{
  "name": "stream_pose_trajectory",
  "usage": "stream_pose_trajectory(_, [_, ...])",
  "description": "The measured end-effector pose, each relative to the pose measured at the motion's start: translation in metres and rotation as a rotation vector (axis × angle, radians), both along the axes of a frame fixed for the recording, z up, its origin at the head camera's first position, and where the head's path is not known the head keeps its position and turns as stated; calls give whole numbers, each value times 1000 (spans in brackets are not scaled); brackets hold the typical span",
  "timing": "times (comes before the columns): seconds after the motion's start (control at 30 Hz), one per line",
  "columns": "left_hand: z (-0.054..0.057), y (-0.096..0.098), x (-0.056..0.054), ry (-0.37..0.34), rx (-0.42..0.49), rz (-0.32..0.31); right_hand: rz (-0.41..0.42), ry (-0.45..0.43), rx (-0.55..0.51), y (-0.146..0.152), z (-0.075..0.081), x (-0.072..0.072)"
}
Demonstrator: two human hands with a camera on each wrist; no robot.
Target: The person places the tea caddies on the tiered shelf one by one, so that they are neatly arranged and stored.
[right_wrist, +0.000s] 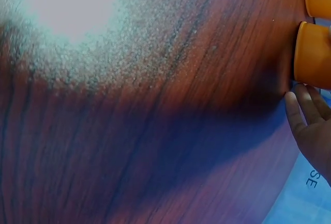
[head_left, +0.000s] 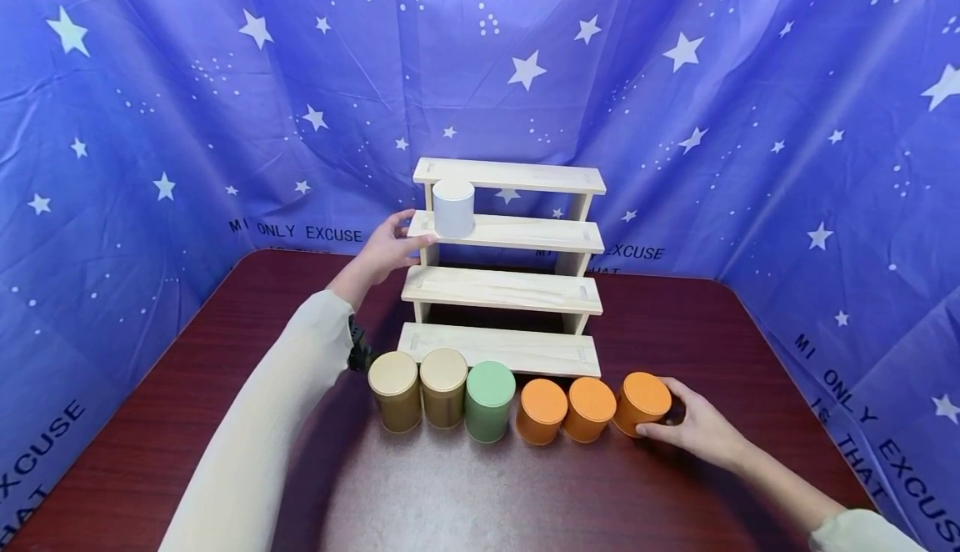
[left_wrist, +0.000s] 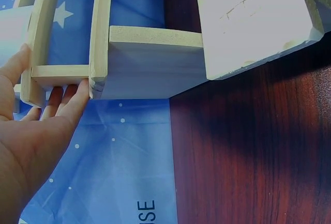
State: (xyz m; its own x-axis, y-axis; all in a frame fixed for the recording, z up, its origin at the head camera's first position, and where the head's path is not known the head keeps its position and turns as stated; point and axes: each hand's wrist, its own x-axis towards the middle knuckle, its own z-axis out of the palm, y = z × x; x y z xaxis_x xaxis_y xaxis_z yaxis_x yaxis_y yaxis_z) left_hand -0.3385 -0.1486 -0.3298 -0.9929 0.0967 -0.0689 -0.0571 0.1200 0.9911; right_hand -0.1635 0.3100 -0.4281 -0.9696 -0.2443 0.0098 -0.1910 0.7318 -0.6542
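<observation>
So the left hand (left_wrist: 39, 141) has hold of the end of a wooden rack (left_wrist: 155, 40), thumb on one side of a slat and the other fingers on the far side of it. The index fingertip's right up by the corner of the next slat. Just past the thumb there's a pale thing (left_wrist: 13, 27), cut off by the frame. Well right of the fingers is a big pale board (left_wrist: 253, 27) with a scratchy line, over a dark reddish table (left_wrist: 248, 146). Below the fingertips: blue cloth (left_wrist: 114, 157), white dots, dark letters.
</observation>
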Motion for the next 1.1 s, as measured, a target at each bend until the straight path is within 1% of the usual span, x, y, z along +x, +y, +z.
stream_pose_trajectory(0.1, [0,0,0,2,2,-2,-14,-4,-8,2,-1,0])
stream_pose_trajectory(0.3, [-1,0,-1,0,-11,-2,-30,20,15,4,-2,0])
stream_pose_trajectory(0.47, [-1,0,-1,6,-15,-2,-50,9,-22,5,1,0])
stream_pose_trajectory(0.83, [-1,0,0,5,-3,1,-72,22,-67,6,9,-2])
stream_pose_trajectory(1.1, [-1,0,0,10,-2,-2,-96,63,-51,8,10,-2])
